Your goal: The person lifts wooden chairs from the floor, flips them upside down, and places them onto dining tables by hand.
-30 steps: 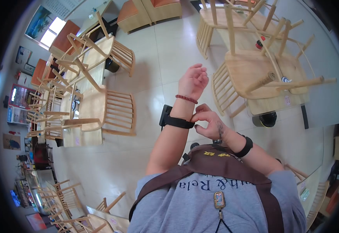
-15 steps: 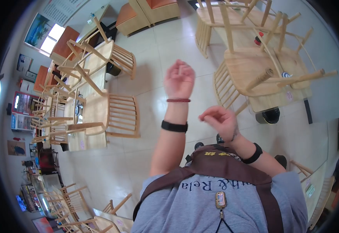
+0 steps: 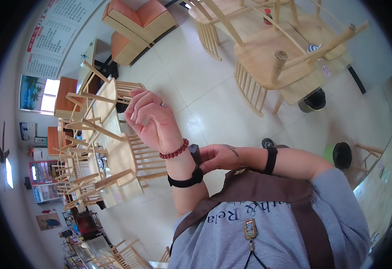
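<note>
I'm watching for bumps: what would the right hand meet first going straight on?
The right hand would likely first meet the black wristband on the left wrist; whether they touch is unclear.

Shirt (image 3: 276,235) was grey with dark lettering (image 3: 250,208), apron (image 3: 272,186) was brown, bracelet (image 3: 177,153) of red beads and black strap (image 3: 187,181) circled left forearm (image 3: 180,167), black band (image 3: 271,160) circled right forearm (image 3: 252,158), gold-edged pendant (image 3: 250,229) hung from dark cord (image 3: 251,246).

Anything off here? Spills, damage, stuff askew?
Several chairs sit upside down on tables, legs up, backs hanging past the edges. Odd for seating, but it looks deliberate. No spill is visible on the floor, and no damage shows on the black wrist strap beside the right hand.
</note>
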A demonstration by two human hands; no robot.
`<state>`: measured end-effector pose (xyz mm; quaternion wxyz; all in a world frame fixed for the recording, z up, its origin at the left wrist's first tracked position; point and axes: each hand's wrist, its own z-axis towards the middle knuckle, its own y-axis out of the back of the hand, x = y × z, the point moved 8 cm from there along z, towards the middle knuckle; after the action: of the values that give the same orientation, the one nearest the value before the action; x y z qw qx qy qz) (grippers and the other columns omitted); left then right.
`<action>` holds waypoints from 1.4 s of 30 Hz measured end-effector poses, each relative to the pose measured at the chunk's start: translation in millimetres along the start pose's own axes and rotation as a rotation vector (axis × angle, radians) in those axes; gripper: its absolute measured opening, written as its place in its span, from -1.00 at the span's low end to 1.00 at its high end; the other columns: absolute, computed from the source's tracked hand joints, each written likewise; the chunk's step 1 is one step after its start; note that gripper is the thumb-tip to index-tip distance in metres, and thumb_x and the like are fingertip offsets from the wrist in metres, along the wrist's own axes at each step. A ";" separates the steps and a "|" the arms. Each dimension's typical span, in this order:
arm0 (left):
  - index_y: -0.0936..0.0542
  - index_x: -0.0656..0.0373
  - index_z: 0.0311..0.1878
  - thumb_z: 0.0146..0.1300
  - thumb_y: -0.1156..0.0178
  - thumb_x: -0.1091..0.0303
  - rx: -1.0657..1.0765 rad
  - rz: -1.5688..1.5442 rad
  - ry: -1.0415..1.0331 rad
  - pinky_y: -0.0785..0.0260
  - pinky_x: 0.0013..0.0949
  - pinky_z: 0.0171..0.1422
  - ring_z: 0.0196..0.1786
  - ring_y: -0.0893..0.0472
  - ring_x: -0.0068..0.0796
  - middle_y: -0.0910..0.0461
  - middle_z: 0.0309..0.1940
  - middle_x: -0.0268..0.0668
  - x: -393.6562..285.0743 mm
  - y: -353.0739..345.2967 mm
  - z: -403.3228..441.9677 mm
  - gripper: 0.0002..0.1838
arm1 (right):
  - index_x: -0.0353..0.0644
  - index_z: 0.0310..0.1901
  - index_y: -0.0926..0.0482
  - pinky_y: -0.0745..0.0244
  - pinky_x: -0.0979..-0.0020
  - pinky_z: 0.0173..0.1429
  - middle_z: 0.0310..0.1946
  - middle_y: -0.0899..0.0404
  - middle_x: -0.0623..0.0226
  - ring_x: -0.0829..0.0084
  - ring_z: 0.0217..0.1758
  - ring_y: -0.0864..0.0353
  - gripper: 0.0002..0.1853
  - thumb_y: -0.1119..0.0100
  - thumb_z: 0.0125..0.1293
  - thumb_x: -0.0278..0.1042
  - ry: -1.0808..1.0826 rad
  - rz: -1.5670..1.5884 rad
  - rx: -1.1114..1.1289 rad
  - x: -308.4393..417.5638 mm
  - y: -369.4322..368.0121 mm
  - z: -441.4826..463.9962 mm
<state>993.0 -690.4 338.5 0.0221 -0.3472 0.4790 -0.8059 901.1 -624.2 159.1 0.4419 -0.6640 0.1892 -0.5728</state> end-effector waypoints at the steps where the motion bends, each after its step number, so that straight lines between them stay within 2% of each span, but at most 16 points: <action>1: -0.38 0.29 0.02 0.17 -0.11 0.57 0.002 0.037 -0.020 -0.42 -0.38 -0.28 -0.35 -0.45 -0.42 -0.50 -0.38 -0.26 -6.9 1.5 0.7 -0.68 | -0.18 0.22 -0.39 -0.37 0.36 0.27 0.13 -0.49 0.33 0.47 0.18 -0.47 -0.56 -0.17 0.32 -0.40 -0.028 -0.020 -0.015 -2.7 0.2 -1.5; 3: -0.40 0.30 0.02 0.22 -0.11 0.50 0.008 0.283 -0.027 -0.41 -0.39 -0.20 -0.30 -0.45 -0.44 -0.49 -0.33 -0.27 -24.6 7.2 4.7 -0.70 | -0.17 0.16 -0.45 -0.43 0.38 0.21 0.07 -0.53 0.36 0.48 0.10 -0.54 -0.63 -0.16 0.33 -0.37 -0.095 -0.066 -0.041 -5.5 -0.3 -5.6; 7: -0.43 0.29 0.02 0.30 -0.08 0.37 -0.076 0.918 -0.120 -0.37 -0.42 -0.12 -0.21 -0.43 -0.45 -0.47 -0.24 -0.29 -45.7 24.5 0.5 -0.72 | -0.17 0.16 -0.45 -0.45 0.37 0.22 0.05 -0.54 0.36 0.47 0.06 -0.57 -0.63 -0.16 0.34 -0.36 -0.115 0.005 -0.084 -11.6 -1.5 -6.3; 11: -0.45 0.27 -0.01 0.41 0.03 0.34 -0.113 1.929 -0.318 -0.36 -0.47 -0.19 -0.33 -0.45 -0.52 -0.52 -0.33 -0.24 -51.5 27.6 -6.3 -0.78 | -0.17 0.16 -0.44 -0.42 0.37 0.26 0.06 -0.53 0.36 0.47 0.13 -0.52 -0.62 -0.17 0.33 -0.36 -0.127 0.069 -0.098 -24.6 6.7 -1.0; 12: -0.44 0.28 -0.03 0.43 0.06 0.35 -0.038 2.168 -0.428 -0.34 -0.50 -0.22 -0.39 -0.43 -0.57 -0.53 -0.38 -0.23 -43.5 23.6 -9.8 -0.79 | -0.17 0.16 -0.44 -0.41 0.37 0.27 0.07 -0.53 0.36 0.48 0.15 -0.50 -0.62 -0.17 0.33 -0.36 -0.127 0.087 -0.101 -28.0 10.2 0.8; 15: -0.43 0.28 -0.01 0.43 0.07 0.37 0.197 2.271 -0.380 -0.32 -0.50 -0.24 -0.38 -0.43 -0.56 -0.52 -0.38 -0.24 1.2 25.2 -22.8 -0.79 | -0.19 0.18 -0.43 -0.38 0.41 0.28 0.07 -0.52 0.35 0.51 0.17 -0.47 -0.53 -0.26 0.25 -0.34 -0.091 0.082 -0.022 -32.0 13.2 7.3; 19: -0.40 0.27 0.03 0.41 0.06 0.38 -0.037 1.369 0.084 -0.31 -0.43 -0.23 -0.33 -0.44 -0.53 -0.53 -0.31 -0.20 11.6 63.5 -26.2 -0.77 | -0.25 0.15 -0.46 -0.38 0.39 0.24 0.06 -0.54 0.31 0.49 0.12 -0.48 -0.43 -0.39 0.07 -0.33 0.008 -0.327 -0.024 -23.8 29.0 16.9; 21: -0.41 0.26 0.03 0.39 0.05 0.39 -0.085 1.360 0.159 -0.32 -0.44 -0.19 -0.33 -0.44 -0.53 -0.54 -0.29 -0.20 18.5 74.4 -38.1 -0.78 | -0.28 0.12 -0.47 -0.39 0.36 0.20 0.05 -0.55 0.29 0.47 0.10 -0.48 -0.40 -0.42 0.01 -0.33 0.071 -0.538 -0.003 -4.2 32.3 1.3; 23: -0.43 0.24 0.02 0.36 0.00 0.40 -0.027 1.685 0.350 -0.38 -0.40 -0.15 -0.29 -0.49 -0.48 -0.55 -0.28 -0.25 26.5 88.9 -57.4 -0.78 | -0.33 0.12 -0.45 -0.40 0.36 0.20 0.06 -0.52 0.24 0.44 0.15 -0.46 -0.45 -0.35 0.09 -0.32 0.015 -0.582 -0.127 -16.5 88.0 -28.7; 25: -0.47 0.23 -0.02 0.32 -0.07 0.40 0.036 2.006 0.671 -0.43 -0.37 -0.11 -0.23 -0.54 -0.47 -0.56 -0.25 -0.28 33.9 108.4 -82.6 -0.79 | -0.35 0.16 -0.37 -0.41 0.37 0.22 0.07 -0.49 0.21 0.41 0.19 -0.44 -0.47 -0.26 0.17 -0.37 0.028 -0.526 -0.219 -17.9 136.7 -83.4; 26: -0.50 0.22 -0.08 0.23 -0.16 0.43 0.240 2.219 0.684 -0.47 -0.31 -0.10 -0.17 -0.59 -0.36 -0.57 -0.24 -0.25 32.2 114.4 -89.1 -0.79 | -0.35 0.18 -0.35 -0.41 0.38 0.23 0.08 -0.49 0.19 0.41 0.19 -0.45 -0.48 -0.23 0.19 -0.42 0.020 -0.509 -0.296 -6.8 146.1 -98.7; 29: -0.52 0.20 -0.12 0.15 -0.17 0.47 0.456 2.590 0.721 -0.47 -0.25 -0.08 -0.16 -0.59 -0.21 -0.57 -0.24 -0.17 7.0 143.5 -113.5 -0.79 | -0.32 0.20 -0.35 -0.41 0.40 0.22 0.06 -0.50 0.16 0.42 0.11 -0.50 -0.49 -0.18 0.19 -0.51 -0.040 -0.552 -0.627 33.5 160.9 -142.7; 30: -0.52 0.17 -0.15 0.07 -0.17 0.48 0.451 2.657 0.736 -0.45 -0.19 -0.08 -0.17 -0.57 -0.10 -0.55 -0.26 -0.15 -4.1 156.7 -119.7 -0.77 | -0.31 0.19 -0.36 -0.42 0.41 0.20 0.04 -0.52 0.16 0.42 0.08 -0.53 -0.50 -0.18 0.18 -0.53 -0.032 -0.578 -0.759 40.5 171.9 -169.2; 32: -0.53 0.15 -0.16 0.07 -0.17 0.47 0.457 2.731 0.819 -0.44 -0.18 -0.10 -0.19 -0.56 -0.12 -0.55 -0.29 -0.18 -14.4 169.9 -125.5 -0.78 | -0.30 0.16 -0.40 -0.44 0.43 0.16 -0.03 -0.56 0.16 0.41 0.02 -0.56 -0.53 -0.16 0.17 -0.55 -0.010 -0.511 -0.911 44.7 183.6 -204.2; 39: -0.52 0.17 -0.27 0.06 -0.20 0.39 0.705 2.878 0.975 -0.44 -0.15 -0.15 -0.23 -0.58 -0.16 -0.54 -0.36 -0.19 -23.1 193.3 -135.9 -0.84 | -0.32 0.09 -0.44 -0.47 0.48 0.06 -0.12 -0.60 0.22 0.46 -0.06 -0.59 -0.59 -0.15 0.16 -0.56 0.004 -0.491 -1.078 36.2 194.9 -237.8; 42: -0.54 0.21 -0.17 0.17 -0.13 0.50 0.375 2.562 0.909 -0.46 -0.24 -0.04 -0.18 -0.61 -0.24 -0.58 -0.27 -0.22 -18.5 172.8 -116.1 -0.84 | -0.32 0.06 -0.46 -0.48 0.48 0.06 -0.13 -0.60 0.22 0.46 -0.07 -0.59 -0.62 -0.16 0.17 -0.55 -0.002 -0.501 -1.047 30.4 183.8 -219.2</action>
<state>888.3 -689.1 157.6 0.6330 0.6345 0.3115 -0.3156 752.9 -827.2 19.2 -0.0944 -0.8191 0.2841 -0.4894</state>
